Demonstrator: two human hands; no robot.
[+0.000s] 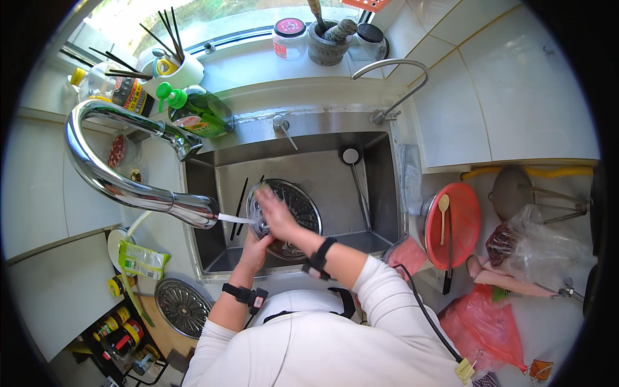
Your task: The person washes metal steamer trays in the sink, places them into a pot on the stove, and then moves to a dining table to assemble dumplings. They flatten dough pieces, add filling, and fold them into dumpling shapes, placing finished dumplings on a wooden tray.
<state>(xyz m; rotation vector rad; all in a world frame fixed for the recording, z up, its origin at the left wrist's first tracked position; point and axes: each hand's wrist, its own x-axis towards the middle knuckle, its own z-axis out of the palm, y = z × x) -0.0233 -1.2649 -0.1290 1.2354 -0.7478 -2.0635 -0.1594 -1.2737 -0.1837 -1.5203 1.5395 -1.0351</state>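
Note:
My left hand (254,251) grips the near left rim of a round patterned metal plate (302,205) over the stainless steel sink (329,169). My right hand (276,213) lies across the plate's left part, fingers pointing up and away; whether it holds anything cannot be told. Water runs from the chrome faucet (193,208) onto the plate's left edge beside my hands. Two black chopsticks (239,208) lie in the sink left of the plate, partly hidden. A long-handled metal ladle (360,188) rests at the sink's right side.
Left of the sink are a second patterned metal plate (184,307) and a green food packet (143,260). A green dish soap bottle (200,113) stands behind. To the right are a red plastic basin (462,227), a pink cloth (406,254) and a red plastic bag (483,329).

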